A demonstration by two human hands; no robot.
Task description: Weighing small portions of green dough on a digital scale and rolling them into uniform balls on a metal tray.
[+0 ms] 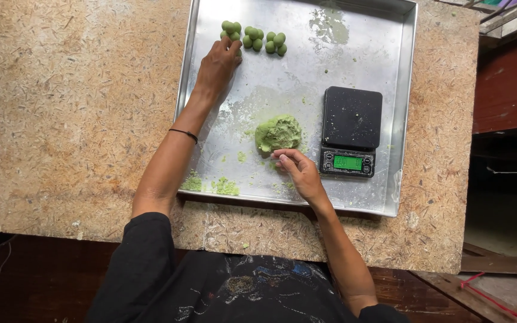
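Note:
A large metal tray lies on a chipboard table. At its far left, several small green dough balls sit in clusters. My left hand reaches to the leftmost cluster, its fingertips on a ball there. A lump of green dough rests in the tray's middle. My right hand lies just below that lump, its fingers pinched together at the lump's near edge. A black digital scale with a lit green display stands to the right of the dough, its platform bare.
Green crumbs and smears lie near the tray's front left edge. The chipboard table stretches to the left. Dark wooden furniture stands at the right, past the table's edge.

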